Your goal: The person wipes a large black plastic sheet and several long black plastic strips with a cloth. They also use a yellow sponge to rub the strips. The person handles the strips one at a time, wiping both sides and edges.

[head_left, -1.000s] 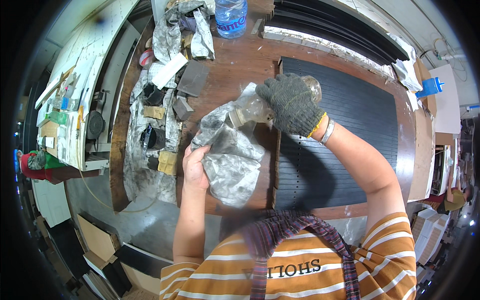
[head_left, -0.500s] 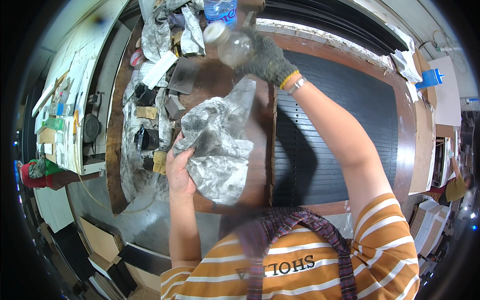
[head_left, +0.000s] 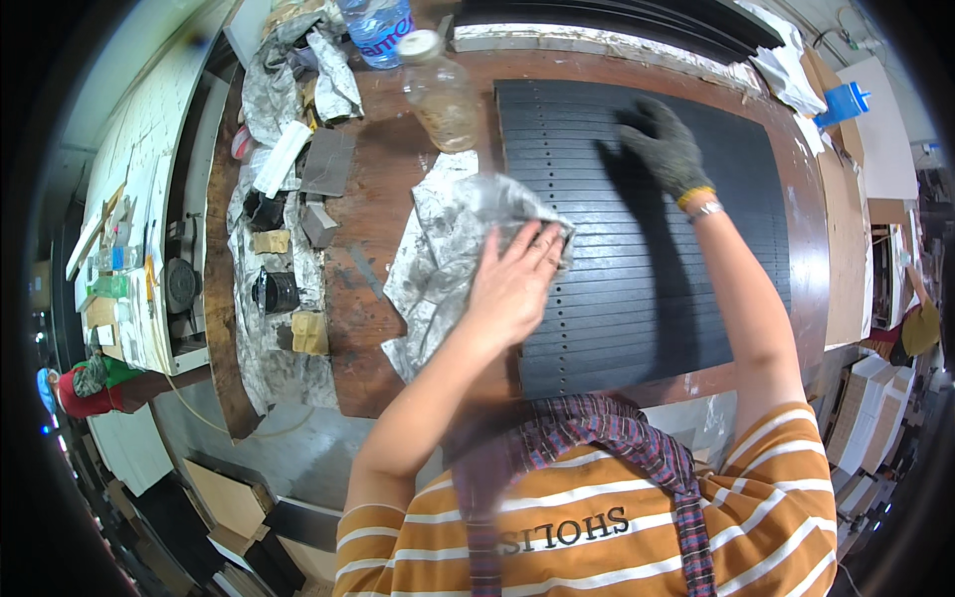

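Observation:
My bare left hand (head_left: 517,284) presses on a crumpled, black-smudged white rag (head_left: 453,269) and holds it. The rag spreads over the brown table and the left edge of a black panel with close parallel lines (head_left: 647,298). A row of small holes runs down that edge. My right hand (head_left: 665,149) wears a dark grey knit glove with a yellow cuff. Nothing is in it, its fingers are apart, and its shadow falls on the panel to the left. A clear plastic bottle with a white lid (head_left: 441,99) stands beyond the rag, some liquid inside.
Along the table's left side lies a stained cloth (head_left: 288,383) with sponge blocks (head_left: 309,332) and a black cup (head_left: 278,292) on it. A larger water bottle (head_left: 378,35) stands behind. Long black strips (head_left: 617,22) lie at the far edge. Another person (head_left: 95,388) is at far left.
My right hand has let go of the lidded bottle, now on the table, and moved right over the panel. My left hand has carried the rag right onto the panel's edge.

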`<state>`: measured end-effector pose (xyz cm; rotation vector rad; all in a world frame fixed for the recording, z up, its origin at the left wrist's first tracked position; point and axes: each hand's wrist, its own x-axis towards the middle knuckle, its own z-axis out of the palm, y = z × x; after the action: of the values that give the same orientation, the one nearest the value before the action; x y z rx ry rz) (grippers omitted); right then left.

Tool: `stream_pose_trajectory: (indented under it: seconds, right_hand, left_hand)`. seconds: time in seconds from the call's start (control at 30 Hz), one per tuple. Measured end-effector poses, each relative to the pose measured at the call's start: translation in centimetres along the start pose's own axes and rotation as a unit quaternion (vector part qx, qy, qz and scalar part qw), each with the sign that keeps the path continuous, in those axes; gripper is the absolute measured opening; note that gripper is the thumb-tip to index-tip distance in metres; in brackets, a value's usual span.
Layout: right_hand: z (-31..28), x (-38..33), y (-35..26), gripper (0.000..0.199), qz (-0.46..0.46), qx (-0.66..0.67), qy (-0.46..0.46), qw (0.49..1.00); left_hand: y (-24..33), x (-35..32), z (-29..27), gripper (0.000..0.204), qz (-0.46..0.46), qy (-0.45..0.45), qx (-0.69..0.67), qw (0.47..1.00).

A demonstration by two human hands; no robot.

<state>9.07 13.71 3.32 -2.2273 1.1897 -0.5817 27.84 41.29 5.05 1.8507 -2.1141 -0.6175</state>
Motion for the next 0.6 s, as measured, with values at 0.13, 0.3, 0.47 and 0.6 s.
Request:
stream_pose_trajectory:
  seconds: [0.13,0.3,0.47,0.6]
  right_hand:
    - [-8.1,-6.1,11.5,0.07,0.102,0.031,0.096,0.99]
    - [-15.5,-14.5,19.9,0.068,0.236,-0.202,0.084,0.947]
    - [-15.4,-17.1,21.6,0.07,0.202,-0.243,0.113,0.942]
    - [-14.8,-17.1,21.0,0.07,0.194,-0.252,0.122,0.94]
  left_hand:
    - [-2.0,-0.3,0.2,0.044,-0.253,0.028,0.053,0.966]
    - [-1.5,-1.8,3.9,0.056,-0.09,0.113,0.02,0.989]
    - [0.3,-1.3,2.7,0.049,-0.199,0.118,0.052,0.972]
    - [-0.6,-1.8,3.4,0.053,-0.272,0.18,0.047,0.944]
